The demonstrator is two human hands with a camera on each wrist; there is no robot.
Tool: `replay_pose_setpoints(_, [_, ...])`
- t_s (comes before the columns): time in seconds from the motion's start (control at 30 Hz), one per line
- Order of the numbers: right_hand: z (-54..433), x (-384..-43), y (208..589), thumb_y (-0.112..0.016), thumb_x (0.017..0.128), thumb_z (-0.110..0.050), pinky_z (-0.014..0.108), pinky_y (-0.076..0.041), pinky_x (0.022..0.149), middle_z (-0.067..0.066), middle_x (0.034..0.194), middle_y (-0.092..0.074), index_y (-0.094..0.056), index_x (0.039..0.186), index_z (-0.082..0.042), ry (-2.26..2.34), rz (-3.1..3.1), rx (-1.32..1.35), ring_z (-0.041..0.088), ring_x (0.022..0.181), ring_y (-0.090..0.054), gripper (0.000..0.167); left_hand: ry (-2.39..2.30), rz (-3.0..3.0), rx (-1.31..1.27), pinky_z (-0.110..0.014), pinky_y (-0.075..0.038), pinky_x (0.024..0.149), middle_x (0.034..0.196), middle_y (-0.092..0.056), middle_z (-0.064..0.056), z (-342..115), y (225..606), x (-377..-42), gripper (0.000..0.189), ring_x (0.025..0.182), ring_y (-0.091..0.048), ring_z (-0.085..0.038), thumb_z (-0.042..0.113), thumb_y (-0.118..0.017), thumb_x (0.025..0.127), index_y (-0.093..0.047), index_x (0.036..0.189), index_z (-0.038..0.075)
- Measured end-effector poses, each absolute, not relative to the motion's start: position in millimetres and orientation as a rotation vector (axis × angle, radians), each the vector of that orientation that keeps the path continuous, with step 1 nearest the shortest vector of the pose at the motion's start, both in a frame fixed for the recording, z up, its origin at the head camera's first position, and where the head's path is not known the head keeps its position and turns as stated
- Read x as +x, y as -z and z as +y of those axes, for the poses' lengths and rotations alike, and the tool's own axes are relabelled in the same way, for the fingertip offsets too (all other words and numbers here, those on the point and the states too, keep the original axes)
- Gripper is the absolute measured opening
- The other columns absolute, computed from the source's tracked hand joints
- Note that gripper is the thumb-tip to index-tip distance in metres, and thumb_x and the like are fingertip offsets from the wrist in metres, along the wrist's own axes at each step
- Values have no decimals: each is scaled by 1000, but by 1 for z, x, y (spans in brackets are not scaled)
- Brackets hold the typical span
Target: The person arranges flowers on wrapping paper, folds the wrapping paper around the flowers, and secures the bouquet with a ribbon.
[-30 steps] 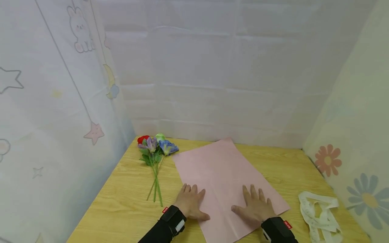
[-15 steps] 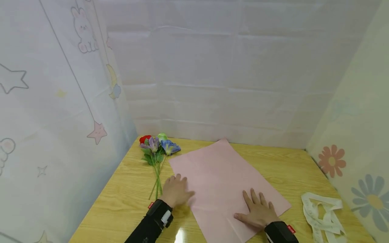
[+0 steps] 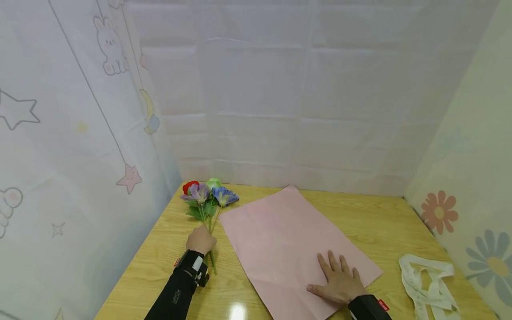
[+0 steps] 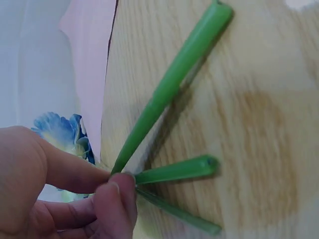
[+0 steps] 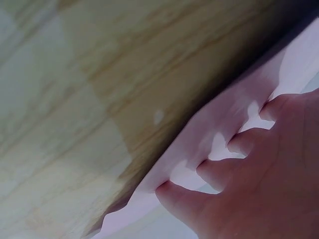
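Note:
At the table's left side my left hand (image 3: 201, 240) grips the crossed green stems (image 4: 179, 74) of a small bunch of flowers, with thumb and finger pinching them in the left wrist view. The stems' lower ends stick out past the fingers. The bunch has a red flower (image 3: 190, 187), a purple flower (image 3: 198, 193), a blue flower (image 3: 225, 196) and a pale green flower (image 3: 214, 182). My right hand (image 3: 339, 280) rests with spread fingers on a pink sheet of paper (image 3: 276, 240), near its right edge. What lies under the palm is hidden.
A loosely folded white ribbon (image 3: 428, 291) lies at the right of the wooden table (image 3: 360, 209). Printed cloth walls stand along the left, back and right edges. The pink sheet covers the middle of the table.
My left hand has left the pink paper, moved left to the flowers and taken hold of their stems. The sheet's far end has shifted slightly left. The right hand stays on the paper.

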State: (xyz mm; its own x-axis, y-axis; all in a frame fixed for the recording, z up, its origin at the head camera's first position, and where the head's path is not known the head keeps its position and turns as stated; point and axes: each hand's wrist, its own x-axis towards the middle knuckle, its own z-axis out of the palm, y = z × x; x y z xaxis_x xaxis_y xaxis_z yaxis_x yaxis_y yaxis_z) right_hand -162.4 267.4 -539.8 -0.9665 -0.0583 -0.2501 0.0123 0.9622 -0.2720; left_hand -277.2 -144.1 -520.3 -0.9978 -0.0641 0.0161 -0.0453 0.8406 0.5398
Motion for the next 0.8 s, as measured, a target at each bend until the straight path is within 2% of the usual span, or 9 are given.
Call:
replay_pose_setpoints(0.13, [268, -163, 540, -60, 78, -82, 82, -7, 105, 30, 163, -19, -35, 157, -6, 395, 2860, -34, 61, 145, -11, 113, 858, -2907, 90, -31, -17, 50, 52, -20, 4, -144, 509, -274, 49, 48, -18, -13, 2, -61, 87, -30, 53, 19])
replay_pose_setpoints(0.3, [268, -162, 541, -60, 78, -82, 82, -7, 105, 29, 163, -18, -34, 158, -6, 391, 2857, -37, 61, 145, -10, 113, 788, -2769, 75, -30, -17, 47, 53, -18, 4, -135, 480, -268, 48, 47, -18, -13, -3, -58, 85, -28, 55, 19])
replay_pose_setpoints(0.53, [265, -160, 535, -61, 79, -80, 82, -7, 105, 29, 163, -19, -35, 158, -7, 419, 2857, -48, 60, 145, -11, 111, 649, -2621, 20, -31, -17, 47, 57, -22, 1, -99, 426, -266, 44, 48, -20, -13, -8, -55, 86, -27, 63, 17])
replay_pose_setpoints(0.63, [264, -158, 533, -61, 79, -80, 82, -7, 105, 29, 163, -19, -35, 158, -7, 431, 2851, -46, 60, 146, -11, 110, 638, -2599, -71, -30, -18, 43, 56, -21, 2, -75, 415, -266, 45, 47, -20, -12, -10, -53, 84, -26, 61, 18])
replay_pose_setpoints(0.7, [264, -158, 532, -61, 79, -80, 82, -8, 105, 29, 163, -20, -35, 158, -7, 425, 2850, -44, 60, 145, -11, 110, 643, -2601, -133, -29, -22, 40, 55, -25, 1, -53, 417, -266, 43, 44, -25, -13, -8, -54, 83, -29, 59, 17])
replay_pose_setpoints(0.8, [264, -158, 533, -60, 79, -81, 82, -8, 105, 29, 163, -20, -35, 158, -8, 398, 2853, -33, 60, 145, -12, 111, 705, -2637, -193, -34, -35, 38, 55, -42, -4, -13, 428, -266, 31, 43, -44, -20, -2, -59, 85, -45, 61, 11])
